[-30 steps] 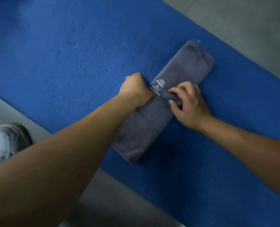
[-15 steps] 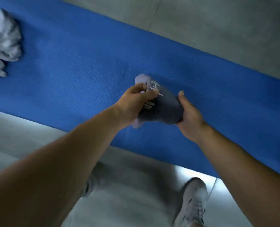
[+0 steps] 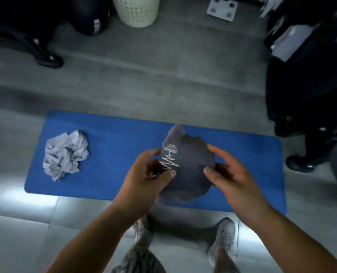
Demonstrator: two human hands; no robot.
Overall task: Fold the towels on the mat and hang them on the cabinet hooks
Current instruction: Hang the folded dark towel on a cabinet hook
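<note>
The dark grey folded towel with a white zigzag logo (image 3: 189,174) is off the ground, held in front of the standing person above the right half of the blue ribbed exercise mat (image 3: 114,174). The left hand (image 3: 144,182) pinches it at its left edge beside the logo, thumb on the front face and fingers curled behind. The right hand (image 3: 234,180) has its fingers stretched out and spread, released rather than clenched, with only the thumb tip against the bundle's right edge. The cloth looks light and thoroughly soft: its outline bulges and sags with no stiffness to keep the layers aligned, so the fold will likely slump open if it is carried by one edge alone. A safer hold seems to be across all the layers near the folded spine, or with one palm supporting it from below. Any hanging loop is not visible, nor are hooks on the dark furniture (image 3: 301,85) at the right. A crumpled pale grey towel (image 3: 65,154) lies unfolded on the mat's left end, well apart; being loose and wrinkled, it would need shaking out by two corners first.
</note>
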